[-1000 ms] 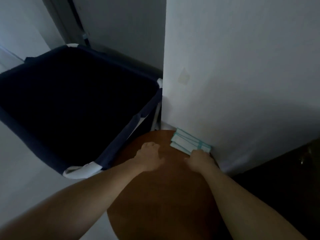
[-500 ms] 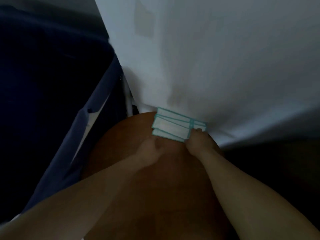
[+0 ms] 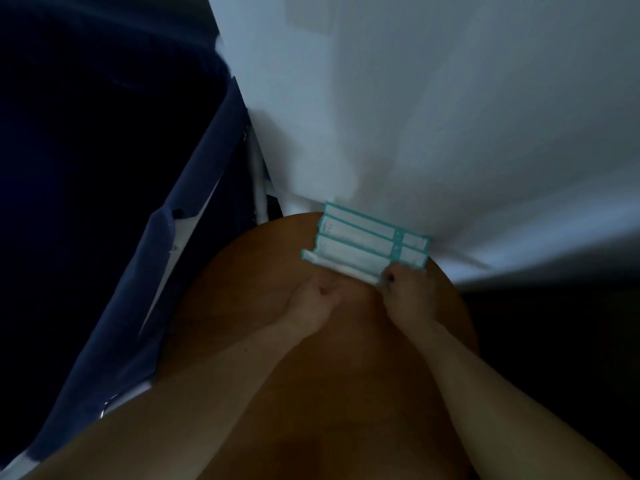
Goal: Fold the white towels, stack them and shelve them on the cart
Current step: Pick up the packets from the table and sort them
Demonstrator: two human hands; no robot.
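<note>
1. Change first: both hands have closed in on the towels (image 3: pixel 367 244). A second ago the left hand (image 3: pixel 317 299) lay on the table (image 3: pixel 242 289) well apart from them; now it sits just at their near edge.
2. Towels: a small stack of white folded pieces with teal edging, fanned in steps. It lies at the far edge of the round brown table, touching the white wall (image 3: pixel 433 116).
3. Nearest piece now juts out of the stack toward the person. This reads as squaring up or lifting the stack, with folding likely finished and shelving not yet done.
4. Right hand (image 3: pixel 410 294): fingers curled, pinching the near right corner of that nearest piece.
5. Left hand: loosely curled, knuckles up. Cannot tell whether it grips cloth or only rests on the wood.
6. Hands near each other, not touching.
7. Blue bin (image 3: pixel 187 237) stands to the left; its inside is too dark to read.
</note>
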